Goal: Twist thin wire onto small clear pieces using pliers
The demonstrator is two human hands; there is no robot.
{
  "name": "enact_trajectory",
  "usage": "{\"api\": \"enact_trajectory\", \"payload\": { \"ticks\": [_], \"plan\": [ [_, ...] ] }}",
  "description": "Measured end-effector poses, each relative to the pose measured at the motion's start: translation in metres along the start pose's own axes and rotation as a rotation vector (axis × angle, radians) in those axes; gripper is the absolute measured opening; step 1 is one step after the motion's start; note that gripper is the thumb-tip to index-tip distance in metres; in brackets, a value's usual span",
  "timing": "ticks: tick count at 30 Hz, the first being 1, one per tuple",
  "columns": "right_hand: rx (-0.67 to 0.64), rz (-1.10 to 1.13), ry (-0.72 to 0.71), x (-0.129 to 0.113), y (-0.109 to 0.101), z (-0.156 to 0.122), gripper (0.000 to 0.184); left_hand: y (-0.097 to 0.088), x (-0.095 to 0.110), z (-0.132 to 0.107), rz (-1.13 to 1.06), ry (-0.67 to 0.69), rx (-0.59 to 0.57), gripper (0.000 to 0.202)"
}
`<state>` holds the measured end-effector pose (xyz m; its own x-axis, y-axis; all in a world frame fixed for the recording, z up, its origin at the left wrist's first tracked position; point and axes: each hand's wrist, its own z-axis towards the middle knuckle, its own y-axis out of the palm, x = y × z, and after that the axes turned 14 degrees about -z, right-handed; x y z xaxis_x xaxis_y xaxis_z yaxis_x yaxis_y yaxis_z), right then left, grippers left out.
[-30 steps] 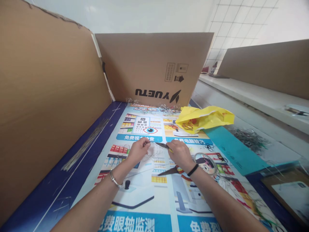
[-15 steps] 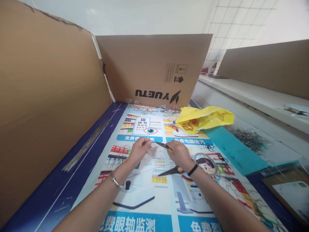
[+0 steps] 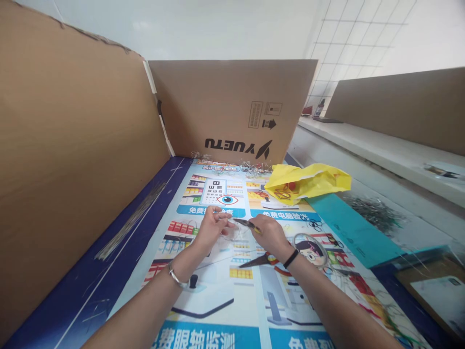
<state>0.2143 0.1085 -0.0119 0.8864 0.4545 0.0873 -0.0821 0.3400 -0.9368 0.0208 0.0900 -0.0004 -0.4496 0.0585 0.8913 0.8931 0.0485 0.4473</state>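
Observation:
My left hand (image 3: 211, 227) is pinched on a thin, hard-to-see wire or clear piece above the printed poster (image 3: 225, 291). My right hand (image 3: 271, 234) is closed on small pliers (image 3: 245, 223) with a yellow-tipped handle, their dark jaws pointing left at the left fingertips. The two hands almost touch. A pair of scissors (image 3: 256, 261) lies on the poster just under my right wrist, partly hidden by it.
Cardboard walls stand at the left (image 3: 72, 160) and back (image 3: 232, 111). A yellow plastic bag (image 3: 308, 180) lies at the back right beside a teal sheet (image 3: 348, 228). Piles of thin wire lie along the left (image 3: 127, 223) and at the right (image 3: 374, 211).
Both hands stay together with the same grip; they have shifted slightly as the view tilted. Nothing was picked up or let go.

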Motion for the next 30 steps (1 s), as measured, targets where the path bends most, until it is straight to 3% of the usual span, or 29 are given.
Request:
{"api": "enact_trajectory", "payload": {
  "ticks": [5,11,30],
  "plan": [
    [0.014,0.030,0.001,0.0007,0.0006,-0.0010,0.015,0.0002,0.0035,-0.0038,-0.191,-0.156,-0.069,0.043],
    [0.015,0.040,-0.006,0.0020,0.0015,-0.0009,0.016,-0.0036,0.0044,-0.0032,-0.213,-0.196,-0.190,0.022],
    [0.020,-0.004,0.025,-0.0043,-0.0028,0.0007,0.017,0.0008,0.0030,-0.0045,-0.077,-0.186,-0.128,0.021]
  ]
}}
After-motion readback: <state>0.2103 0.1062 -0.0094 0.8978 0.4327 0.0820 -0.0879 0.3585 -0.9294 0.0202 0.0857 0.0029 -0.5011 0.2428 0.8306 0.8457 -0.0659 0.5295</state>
